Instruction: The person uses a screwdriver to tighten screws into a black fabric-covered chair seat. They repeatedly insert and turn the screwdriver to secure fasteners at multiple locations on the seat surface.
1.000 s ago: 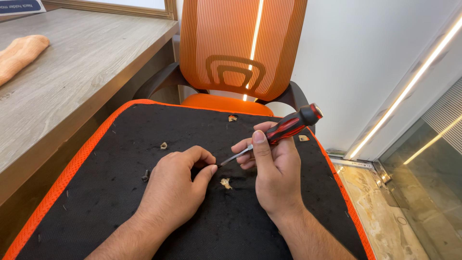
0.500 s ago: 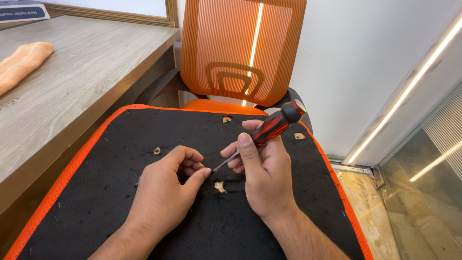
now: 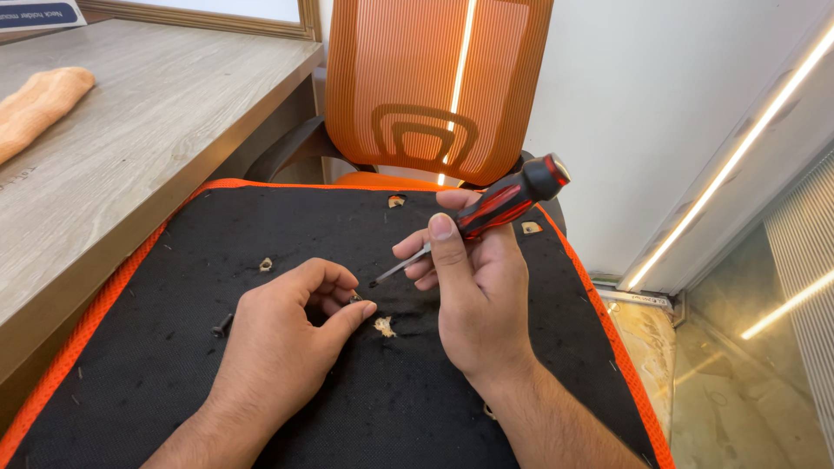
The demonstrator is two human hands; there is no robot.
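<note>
My right hand (image 3: pixel 473 291) grips a screwdriver (image 3: pixel 508 201) with a red and black handle, its metal tip pointing down-left toward my left hand. My left hand (image 3: pixel 291 334) rests on the black fabric underside of an orange-edged chair seat (image 3: pixel 174 365), thumb and fingers pinched around a small dark screw (image 3: pixel 354 298). The screwdriver tip hovers just right of that screw, close to it. A torn hole showing pale material (image 3: pixel 383 326) lies on the fabric between both hands.
A loose dark screw (image 3: pixel 222 326) lies left of my left hand. More small holes (image 3: pixel 266 264) dot the fabric. An orange mesh chair back (image 3: pixel 434 87) stands behind. A wooden desk (image 3: pixel 130 156) with an orange cloth (image 3: pixel 35 104) is at left.
The view has shifted slightly; both hands stay together on the seat. The screwdriver tip has drawn a little closer to my left fingers.
</note>
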